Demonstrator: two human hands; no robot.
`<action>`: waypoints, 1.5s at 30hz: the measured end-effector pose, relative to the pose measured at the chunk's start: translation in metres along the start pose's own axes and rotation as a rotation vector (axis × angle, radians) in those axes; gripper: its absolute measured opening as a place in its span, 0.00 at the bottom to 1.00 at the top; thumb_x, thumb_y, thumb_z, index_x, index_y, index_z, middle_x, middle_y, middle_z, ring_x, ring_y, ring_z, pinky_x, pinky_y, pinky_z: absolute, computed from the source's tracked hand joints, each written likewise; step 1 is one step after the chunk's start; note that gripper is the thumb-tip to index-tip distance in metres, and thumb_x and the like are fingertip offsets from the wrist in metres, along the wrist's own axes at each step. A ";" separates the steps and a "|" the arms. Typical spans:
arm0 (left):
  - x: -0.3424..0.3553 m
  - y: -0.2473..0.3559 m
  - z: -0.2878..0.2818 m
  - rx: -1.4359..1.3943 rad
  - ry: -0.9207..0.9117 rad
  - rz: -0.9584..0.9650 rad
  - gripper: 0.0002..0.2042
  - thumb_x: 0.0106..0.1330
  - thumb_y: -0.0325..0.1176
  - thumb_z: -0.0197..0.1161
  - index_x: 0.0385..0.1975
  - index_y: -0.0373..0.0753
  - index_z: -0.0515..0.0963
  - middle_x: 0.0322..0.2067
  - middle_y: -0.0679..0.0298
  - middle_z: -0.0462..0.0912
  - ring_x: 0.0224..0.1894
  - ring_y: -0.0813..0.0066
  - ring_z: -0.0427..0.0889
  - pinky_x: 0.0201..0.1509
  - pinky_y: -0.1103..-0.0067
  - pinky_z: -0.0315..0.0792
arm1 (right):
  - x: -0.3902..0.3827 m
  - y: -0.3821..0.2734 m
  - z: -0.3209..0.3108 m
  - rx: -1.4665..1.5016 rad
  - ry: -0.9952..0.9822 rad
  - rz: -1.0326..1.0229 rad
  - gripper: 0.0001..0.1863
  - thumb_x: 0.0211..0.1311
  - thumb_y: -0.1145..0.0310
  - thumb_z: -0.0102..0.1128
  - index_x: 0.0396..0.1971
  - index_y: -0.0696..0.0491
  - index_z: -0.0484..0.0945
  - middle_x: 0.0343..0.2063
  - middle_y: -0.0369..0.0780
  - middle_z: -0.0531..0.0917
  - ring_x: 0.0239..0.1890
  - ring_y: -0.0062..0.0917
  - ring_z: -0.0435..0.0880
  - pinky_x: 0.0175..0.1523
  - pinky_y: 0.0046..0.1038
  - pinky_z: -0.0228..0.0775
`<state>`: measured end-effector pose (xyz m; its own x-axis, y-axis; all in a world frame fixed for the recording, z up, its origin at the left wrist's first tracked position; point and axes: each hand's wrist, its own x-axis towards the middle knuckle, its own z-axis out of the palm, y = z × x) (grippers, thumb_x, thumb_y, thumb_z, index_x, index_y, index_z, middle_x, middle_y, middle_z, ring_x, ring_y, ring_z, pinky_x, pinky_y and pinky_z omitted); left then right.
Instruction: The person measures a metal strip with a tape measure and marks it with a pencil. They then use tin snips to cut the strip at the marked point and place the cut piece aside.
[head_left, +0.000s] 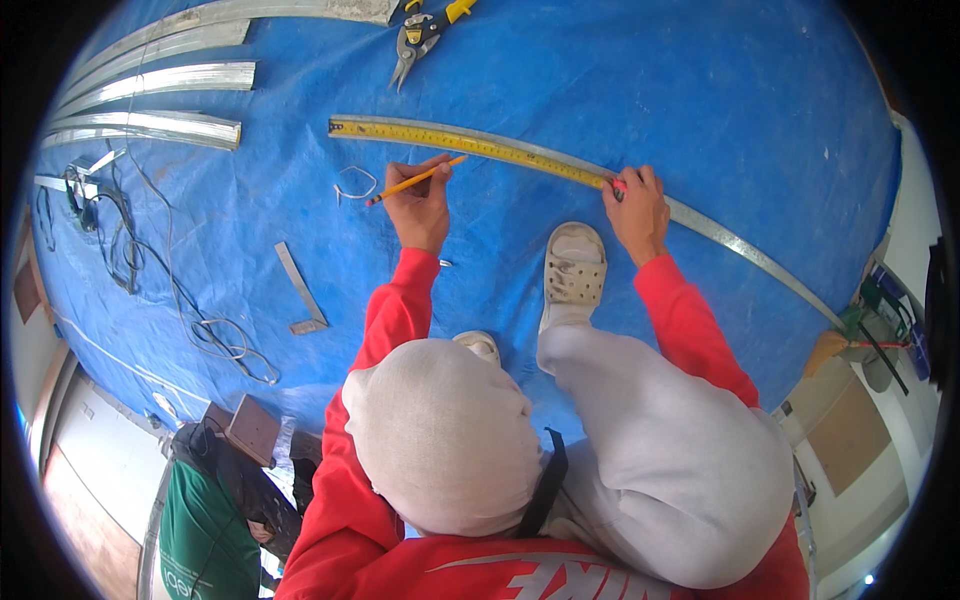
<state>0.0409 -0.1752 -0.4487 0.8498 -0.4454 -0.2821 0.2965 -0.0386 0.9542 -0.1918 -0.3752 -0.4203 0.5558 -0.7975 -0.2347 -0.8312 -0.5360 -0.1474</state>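
My left hand grips a yellow pencil, angled just below a yellow tape measure. The tape is pulled out along a long narrow metal strip lying on the blue tarp. My right hand is closed on the tape's red-and-black case, resting on the strip. A thin white loop of cord or wire lies beside my left hand. A metal square lies further left. Yellow-handled snips lie above the strip.
Metal profiles are spread at upper left, above tangled cables. My sandaled foot is below the strip. A green bag or cloth and dark items sit at lower left. Assorted gear lies by the right wall.
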 end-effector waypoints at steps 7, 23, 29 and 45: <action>-0.004 -0.002 0.003 0.054 -0.028 -0.003 0.14 0.69 0.22 0.70 0.35 0.35 0.65 0.44 0.45 0.89 0.43 0.77 0.85 0.48 0.82 0.79 | 0.000 0.001 0.001 0.001 0.006 -0.006 0.12 0.64 0.60 0.70 0.35 0.51 0.80 0.39 0.39 0.78 0.46 0.40 0.81 0.43 0.44 0.79; -0.004 -0.007 0.003 0.107 -0.047 -0.025 0.15 0.69 0.24 0.71 0.33 0.37 0.65 0.43 0.45 0.89 0.41 0.77 0.85 0.48 0.81 0.80 | 0.001 0.002 0.002 0.019 0.021 -0.013 0.11 0.63 0.60 0.71 0.35 0.51 0.81 0.39 0.39 0.78 0.45 0.41 0.82 0.43 0.44 0.79; -0.004 -0.009 0.004 0.084 -0.046 0.000 0.15 0.70 0.25 0.70 0.33 0.36 0.65 0.43 0.48 0.90 0.39 0.81 0.82 0.45 0.82 0.77 | 0.001 0.002 0.001 0.019 0.009 -0.009 0.12 0.63 0.59 0.71 0.35 0.51 0.81 0.39 0.39 0.78 0.46 0.41 0.81 0.43 0.44 0.79; -0.003 -0.010 0.004 0.056 -0.045 -0.005 0.15 0.70 0.24 0.70 0.34 0.36 0.65 0.43 0.47 0.89 0.40 0.80 0.83 0.45 0.82 0.77 | 0.002 0.002 0.002 0.022 0.008 -0.006 0.12 0.62 0.60 0.71 0.35 0.51 0.81 0.39 0.39 0.79 0.46 0.41 0.81 0.44 0.44 0.79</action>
<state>0.0339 -0.1774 -0.4574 0.8275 -0.4848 -0.2832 0.2746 -0.0906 0.9573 -0.1927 -0.3774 -0.4232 0.5607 -0.7966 -0.2260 -0.8279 -0.5345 -0.1700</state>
